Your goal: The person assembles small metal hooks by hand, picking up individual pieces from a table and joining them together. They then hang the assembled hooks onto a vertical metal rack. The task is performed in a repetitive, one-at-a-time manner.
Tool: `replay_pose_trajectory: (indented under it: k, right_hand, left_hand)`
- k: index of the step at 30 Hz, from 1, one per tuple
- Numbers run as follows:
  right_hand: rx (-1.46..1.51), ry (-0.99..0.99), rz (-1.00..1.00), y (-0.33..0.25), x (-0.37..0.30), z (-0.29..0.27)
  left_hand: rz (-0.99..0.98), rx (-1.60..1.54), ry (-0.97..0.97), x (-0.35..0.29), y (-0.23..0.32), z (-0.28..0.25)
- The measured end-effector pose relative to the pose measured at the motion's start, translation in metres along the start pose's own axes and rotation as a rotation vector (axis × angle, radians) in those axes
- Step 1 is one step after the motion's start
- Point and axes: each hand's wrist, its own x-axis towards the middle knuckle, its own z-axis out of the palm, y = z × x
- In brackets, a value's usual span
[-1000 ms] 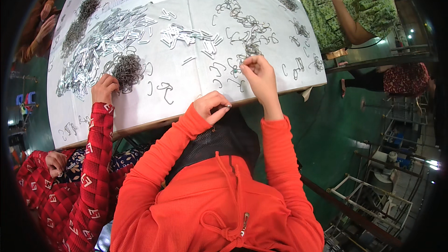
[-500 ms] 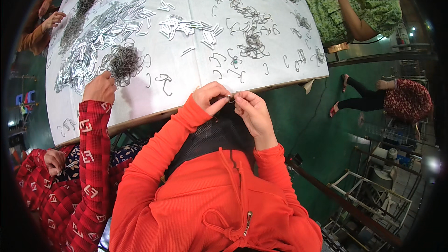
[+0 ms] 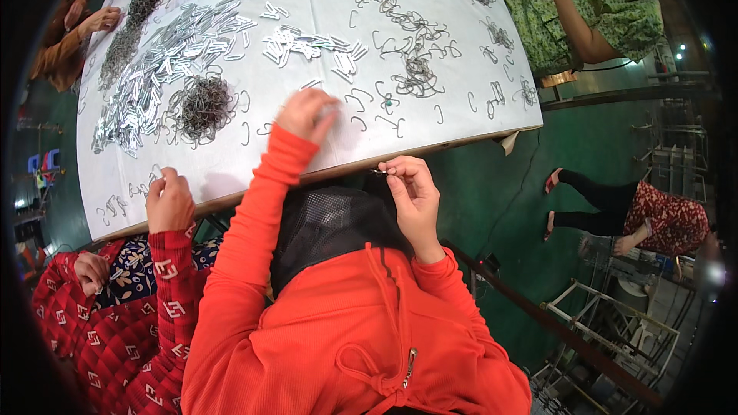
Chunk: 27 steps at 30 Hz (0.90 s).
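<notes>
My left hand [image 3: 306,115] is over the table near its front edge, fingers curled and smeared by motion; whether it holds anything does not show. Just beyond its fingertips lies a small group of narrow, shiny metal strips [image 3: 311,46]. Past the table edge, in front of my body, my right hand [image 3: 415,196] pinches a small dark metal piece [image 3: 377,172] between thumb and fingers. The piece is too small to make out fully. Loose bent wire hooks [image 3: 419,69] lie scattered on the table ahead of my right hand.
White sheeting covers the table [image 3: 338,11]. A large heap of metal strips [image 3: 169,50] and a dark tangle of wire hooks [image 3: 206,107] lie to the left. A co-worker's hand [image 3: 171,200] in a red patterned sleeve is at the near left edge. Other people sit around the table.
My left hand has left my right hand and moved up and left over the table. My right hand still holds the small piece. The co-worker's hand moved from the hook tangle toward the near edge.
</notes>
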Motion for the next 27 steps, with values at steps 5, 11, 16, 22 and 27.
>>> replay_pose_trajectory:
  k: [5,11,16,22,27]
  right_hand:
    - [-0.011,0.041,-0.042,0.000,0.001,-0.001]
    - [-0.076,0.087,-0.065,-0.002,0.005,-0.001]
    - [-0.185,0.112,-0.075,-0.005,0.009,0.002]
    - [-0.357,0.141,-0.157,-0.005,0.010,0.000]
    - [-0.420,0.133,-0.157,-0.002,0.008,-0.002]
  left_hand:
    - [-0.280,0.241,-0.010,0.015,-0.041,0.002]
    - [-0.542,-0.570,-0.105,0.005,0.017,0.012]
    - [-0.801,-1.142,-0.245,-0.010,0.080,0.010]
    - [-0.869,-1.046,-0.268,-0.009,0.098,0.003]
    - [-0.537,-1.020,-0.143,-0.026,0.089,0.019]
